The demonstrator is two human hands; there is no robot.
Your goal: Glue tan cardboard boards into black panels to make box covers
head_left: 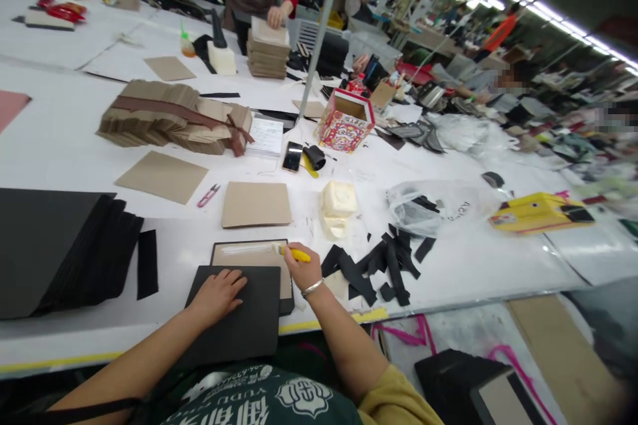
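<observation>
My right hand is closed round a yellow-handled brush. The brush tip touches the top strip of a tan board with a black border, where a white streak shows. A black sheet covers the lower part of this board. Flat on that sheet rests my left hand, its fingers spread and holding nothing. Just behind the bordered board is a stack of tan boards. A cream block-shaped container stands to the right of that stack.
Black sheets are piled at the left. Black strips lie right of my right hand. Farther back are tied tan boards, a phone, a patterned box and a pole. Across the table, a person handles boards.
</observation>
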